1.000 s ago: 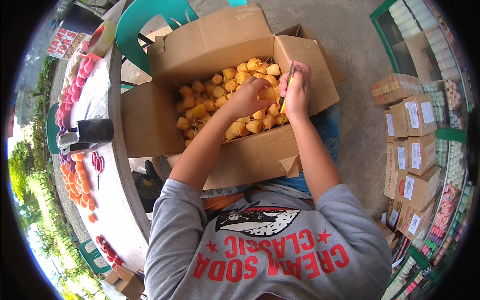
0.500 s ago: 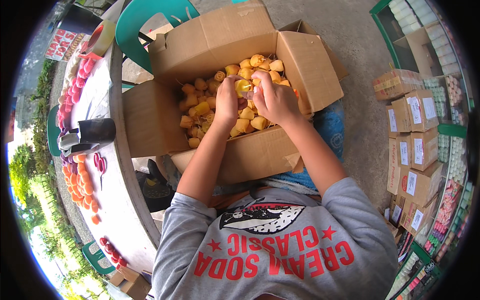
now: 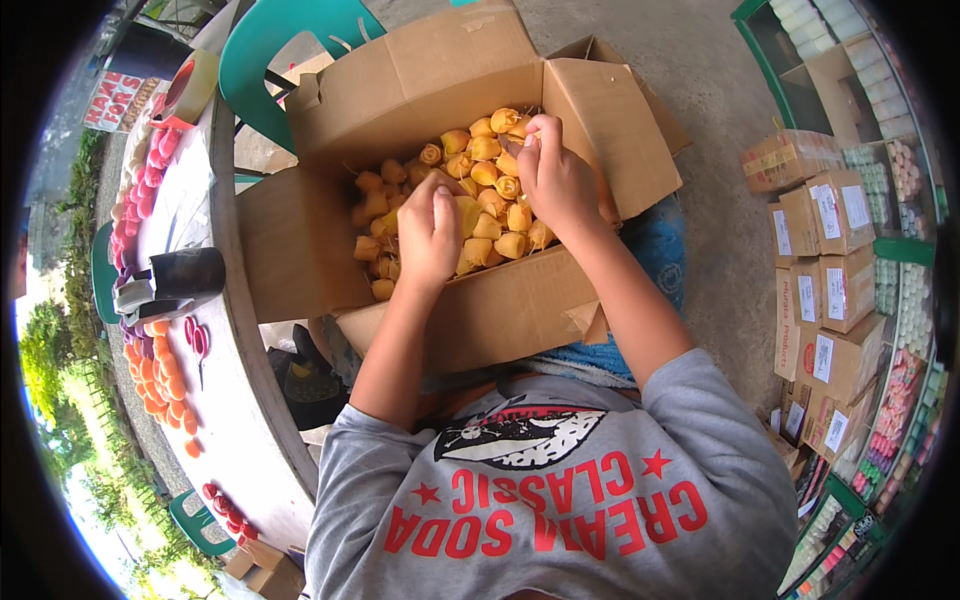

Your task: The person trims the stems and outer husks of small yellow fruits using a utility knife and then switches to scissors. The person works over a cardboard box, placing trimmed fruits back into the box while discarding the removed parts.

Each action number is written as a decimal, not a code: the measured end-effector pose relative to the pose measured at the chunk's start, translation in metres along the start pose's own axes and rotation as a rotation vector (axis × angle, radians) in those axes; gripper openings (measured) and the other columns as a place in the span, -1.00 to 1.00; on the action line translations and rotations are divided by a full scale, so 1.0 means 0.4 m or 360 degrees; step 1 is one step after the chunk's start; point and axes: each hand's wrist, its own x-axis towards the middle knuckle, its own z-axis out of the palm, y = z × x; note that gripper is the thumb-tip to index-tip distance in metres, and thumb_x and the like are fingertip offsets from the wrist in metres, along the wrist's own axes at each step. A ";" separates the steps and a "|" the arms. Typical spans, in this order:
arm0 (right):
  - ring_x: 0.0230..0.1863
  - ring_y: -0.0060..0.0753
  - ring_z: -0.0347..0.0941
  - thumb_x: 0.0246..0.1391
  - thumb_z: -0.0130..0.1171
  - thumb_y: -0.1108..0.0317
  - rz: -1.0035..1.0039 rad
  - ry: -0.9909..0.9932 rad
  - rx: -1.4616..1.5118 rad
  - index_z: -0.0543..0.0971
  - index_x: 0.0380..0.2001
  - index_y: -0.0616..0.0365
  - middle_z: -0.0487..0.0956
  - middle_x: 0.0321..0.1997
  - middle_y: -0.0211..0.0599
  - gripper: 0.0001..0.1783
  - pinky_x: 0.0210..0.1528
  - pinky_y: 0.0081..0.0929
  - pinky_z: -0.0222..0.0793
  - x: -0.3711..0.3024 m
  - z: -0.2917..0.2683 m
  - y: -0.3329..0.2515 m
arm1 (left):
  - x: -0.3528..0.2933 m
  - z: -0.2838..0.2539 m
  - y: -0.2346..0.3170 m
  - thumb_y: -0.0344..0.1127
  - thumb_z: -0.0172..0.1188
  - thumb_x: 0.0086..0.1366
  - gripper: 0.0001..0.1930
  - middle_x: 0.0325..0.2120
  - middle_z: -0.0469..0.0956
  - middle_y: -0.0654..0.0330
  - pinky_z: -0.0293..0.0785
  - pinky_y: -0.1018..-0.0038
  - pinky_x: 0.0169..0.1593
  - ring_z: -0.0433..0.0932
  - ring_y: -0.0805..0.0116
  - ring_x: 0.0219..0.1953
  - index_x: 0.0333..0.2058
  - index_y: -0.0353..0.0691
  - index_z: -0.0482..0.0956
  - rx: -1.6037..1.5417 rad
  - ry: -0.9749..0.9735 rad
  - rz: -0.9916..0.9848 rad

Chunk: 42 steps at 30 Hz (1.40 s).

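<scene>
Both hands are inside an open cardboard box (image 3: 470, 90) that rests in front of the person, its four flaps folded outward. The box is filled with many small yellow-orange flower-shaped pieces (image 3: 480, 215), piled loosely on each other.

The left hand (image 3: 428, 235) lies with its back to the camera over the near-left part of the pile. Its fingers are curled down and pressed together around one of the yellow pieces – the thumb and fingertips close on it, though the piece itself is mostly hidden under the hand.

The right hand (image 3: 553, 178) is a little further in, toward the right flap. Its fingers are bent and brought together at the tips, pinching a small yellow piece near the top of the pile. The two hands are near each other but do not touch.

To the left of the box stands a round table (image 3: 235, 400) with a pale top. On it lie rows of red and orange small pieces (image 3: 155, 375) along the edge, a pair of red scissors (image 3: 197, 345) and a black tape dispenser (image 3: 170, 280). Behind the box is a green plastic chair (image 3: 290, 45). On the right side, on the concrete floor, stand stacked brown cartons (image 3: 825, 270) with white labels – beside them green shelves (image 3: 900, 150) with rows of small goods.
</scene>
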 end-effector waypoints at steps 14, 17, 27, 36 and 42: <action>-0.44 0.19 0.47 0.27 -0.20 0.20 0.0514 0.0037 0.0569 0.22 -0.16 0.10 0.54 -0.49 0.07 -0.78 -0.44 -0.01 0.30 0.003 -0.010 0.026 | 0.103 0.017 -0.100 0.00 0.13 0.18 -0.61 -0.22 0.48 0.14 0.41 0.18 -0.05 0.48 0.11 -0.12 -0.16 -0.17 0.44 0.1471 -0.0507 0.0318; -0.45 0.19 0.47 0.27 -0.20 0.19 0.0445 0.0110 0.0647 0.22 -0.16 0.08 0.54 -0.50 0.04 -0.79 -0.45 0.00 0.30 0.002 0.004 0.038 | 0.106 0.162 -0.082 0.03 0.14 0.18 -0.58 -0.29 0.47 0.09 0.48 0.22 -0.16 0.53 0.15 -0.20 -0.22 -0.24 0.40 0.1432 -0.0794 0.0387; -0.47 0.15 0.47 0.27 -0.18 0.15 0.0429 0.0072 0.0618 0.25 -0.17 0.05 0.53 -0.55 -0.04 -0.77 -0.48 -0.04 0.28 -0.003 -0.010 0.034 | 0.144 0.137 -0.106 -0.13 0.09 0.27 -0.52 -0.16 0.52 -0.07 0.48 0.45 -0.14 0.57 0.24 -0.16 0.05 -0.34 0.34 0.0742 -0.0758 -0.0045; -0.50 0.03 0.48 0.24 -0.10 0.22 0.0079 0.0006 0.0551 0.24 -0.17 0.04 0.53 -0.54 -0.12 -0.81 -0.52 -0.10 0.30 -0.013 -0.010 0.007 | 0.127 0.056 -0.045 -0.12 -0.30 0.40 -0.65 -0.33 0.55 0.13 0.26 0.62 -0.56 0.35 0.50 -0.54 -0.22 -0.20 0.42 -0.1593 -0.0385 -0.1326; -0.66 -0.12 0.48 0.18 -0.05 0.26 -0.0261 -0.0171 0.0345 0.25 -0.15 0.06 0.52 -0.66 -0.28 -0.78 -0.66 -0.23 0.31 -0.030 0.008 0.003 | 0.126 0.047 -0.056 -0.11 -0.19 0.28 -0.74 -0.46 0.45 0.25 0.12 0.65 -0.62 0.28 0.55 -0.58 -0.32 -0.13 0.39 -0.1919 -0.0440 -0.1074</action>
